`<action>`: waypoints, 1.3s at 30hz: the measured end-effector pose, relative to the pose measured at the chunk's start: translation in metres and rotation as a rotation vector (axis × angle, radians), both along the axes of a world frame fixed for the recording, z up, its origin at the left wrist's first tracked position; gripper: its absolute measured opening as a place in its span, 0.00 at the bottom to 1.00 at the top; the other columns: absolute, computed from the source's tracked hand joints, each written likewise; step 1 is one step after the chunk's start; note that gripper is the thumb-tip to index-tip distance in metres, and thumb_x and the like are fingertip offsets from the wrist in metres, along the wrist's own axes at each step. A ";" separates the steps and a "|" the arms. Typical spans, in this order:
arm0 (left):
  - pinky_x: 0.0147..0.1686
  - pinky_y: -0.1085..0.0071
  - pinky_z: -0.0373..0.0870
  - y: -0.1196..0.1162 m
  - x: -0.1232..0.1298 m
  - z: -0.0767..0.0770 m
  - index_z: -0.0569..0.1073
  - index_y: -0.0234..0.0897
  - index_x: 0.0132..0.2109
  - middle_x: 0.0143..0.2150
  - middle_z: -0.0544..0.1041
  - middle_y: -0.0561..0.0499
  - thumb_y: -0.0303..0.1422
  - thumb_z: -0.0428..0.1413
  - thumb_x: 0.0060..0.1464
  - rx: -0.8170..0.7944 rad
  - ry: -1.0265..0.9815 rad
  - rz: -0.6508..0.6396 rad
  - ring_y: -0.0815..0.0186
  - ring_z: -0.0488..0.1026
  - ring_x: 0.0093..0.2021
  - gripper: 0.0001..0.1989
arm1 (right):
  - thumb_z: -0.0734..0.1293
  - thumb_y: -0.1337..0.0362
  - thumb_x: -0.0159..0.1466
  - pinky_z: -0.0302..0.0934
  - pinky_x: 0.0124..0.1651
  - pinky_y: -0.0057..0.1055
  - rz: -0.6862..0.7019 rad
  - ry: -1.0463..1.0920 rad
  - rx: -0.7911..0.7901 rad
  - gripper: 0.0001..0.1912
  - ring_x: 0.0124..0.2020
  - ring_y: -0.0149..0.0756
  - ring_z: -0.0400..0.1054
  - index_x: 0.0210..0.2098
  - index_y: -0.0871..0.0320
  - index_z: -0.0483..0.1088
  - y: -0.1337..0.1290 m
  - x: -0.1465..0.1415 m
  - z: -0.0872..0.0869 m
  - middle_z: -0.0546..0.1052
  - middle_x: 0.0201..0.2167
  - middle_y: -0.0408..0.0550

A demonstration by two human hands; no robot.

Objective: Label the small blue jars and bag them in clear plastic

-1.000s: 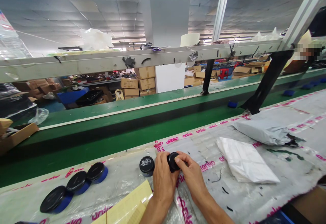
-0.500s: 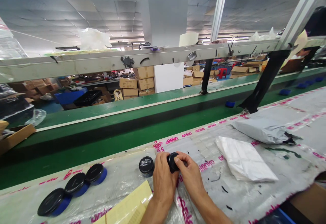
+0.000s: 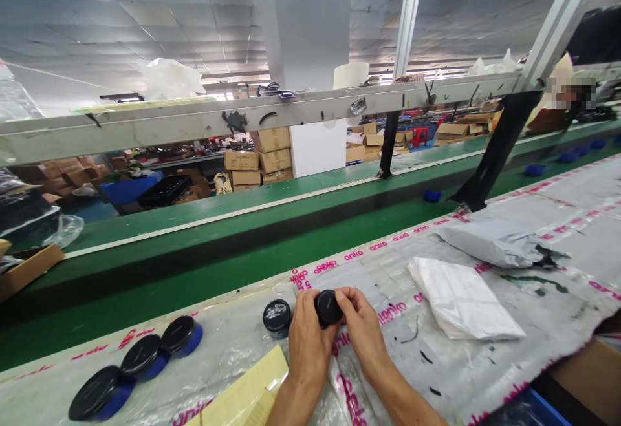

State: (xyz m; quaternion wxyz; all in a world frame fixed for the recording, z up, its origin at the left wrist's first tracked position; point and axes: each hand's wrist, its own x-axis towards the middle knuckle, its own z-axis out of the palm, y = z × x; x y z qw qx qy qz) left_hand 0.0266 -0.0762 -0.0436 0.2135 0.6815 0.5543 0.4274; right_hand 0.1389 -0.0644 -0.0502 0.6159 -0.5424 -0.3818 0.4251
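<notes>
Between both hands is a round black-topped container [image 3: 328, 308], tilted so that its lid faces the camera. My left hand [image 3: 310, 335] is wrapped round its left side, and my right hand [image 3: 359, 322] pinches its right edge with thumb and fingers. Just left of my left hand stands another black container [image 3: 277, 317] with a shiny top. Further left, three blue containers with black lids sit in a slanting row: one at the front [image 3: 99, 392], a middle one [image 3: 144, 357] and a back one [image 3: 181, 335].
A yellow sheet [image 3: 242, 394] lies by my left forearm. White bags [image 3: 466, 300] rest on the plastic-covered table [image 3: 388, 355] at right. Beyond runs a green conveyor [image 3: 218, 264] with blue pieces [image 3: 432, 196], under a metal rail [image 3: 169, 116] on black posts [image 3: 499, 148].
The held container's lid has turned to face the camera more, and my right thumb has moved from its top to its edge. The camera view has shifted slightly.
</notes>
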 end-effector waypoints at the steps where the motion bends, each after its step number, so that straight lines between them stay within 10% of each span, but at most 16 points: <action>1: 0.52 0.58 0.67 0.000 0.000 0.001 0.66 0.39 0.52 0.49 0.71 0.47 0.23 0.57 0.53 -0.002 -0.002 0.000 0.56 0.70 0.51 0.19 | 0.68 0.48 0.56 0.67 0.44 0.37 0.000 -0.010 -0.001 0.18 0.38 0.44 0.73 0.35 0.57 0.73 0.001 0.000 0.000 0.80 0.33 0.48; 16: 0.55 0.56 0.69 0.005 -0.001 -0.004 0.68 0.38 0.56 0.53 0.73 0.44 0.20 0.56 0.51 -0.015 -0.002 0.002 0.55 0.72 0.54 0.24 | 0.72 0.53 0.54 0.65 0.46 0.37 0.052 -0.138 -0.006 0.18 0.42 0.44 0.73 0.41 0.56 0.73 0.003 0.002 -0.001 0.80 0.39 0.49; 24: 0.67 0.51 0.57 0.004 0.002 -0.004 0.55 0.42 0.70 0.70 0.59 0.43 0.20 0.55 0.52 0.028 -0.026 -0.034 0.55 0.56 0.70 0.39 | 0.62 0.49 0.63 0.63 0.55 0.40 0.012 -0.157 0.018 0.23 0.54 0.47 0.70 0.51 0.55 0.73 -0.006 0.010 0.000 0.77 0.52 0.52; 34: 0.54 0.58 0.72 0.004 -0.029 0.067 0.74 0.40 0.50 0.59 0.70 0.44 0.35 0.52 0.62 0.248 -0.254 0.166 0.57 0.69 0.58 0.12 | 0.63 0.60 0.62 0.67 0.52 0.43 -0.045 -0.420 0.238 0.24 0.57 0.48 0.67 0.58 0.57 0.68 -0.011 0.007 -0.006 0.72 0.57 0.56; 39: 0.47 0.63 0.75 0.001 -0.047 0.113 0.75 0.36 0.47 0.46 0.78 0.45 0.42 0.59 0.56 0.255 -0.578 0.251 0.60 0.76 0.45 0.17 | 0.62 0.60 0.67 0.67 0.49 0.39 0.075 -0.585 0.421 0.13 0.50 0.45 0.71 0.49 0.53 0.71 -0.042 -0.005 0.010 0.76 0.51 0.53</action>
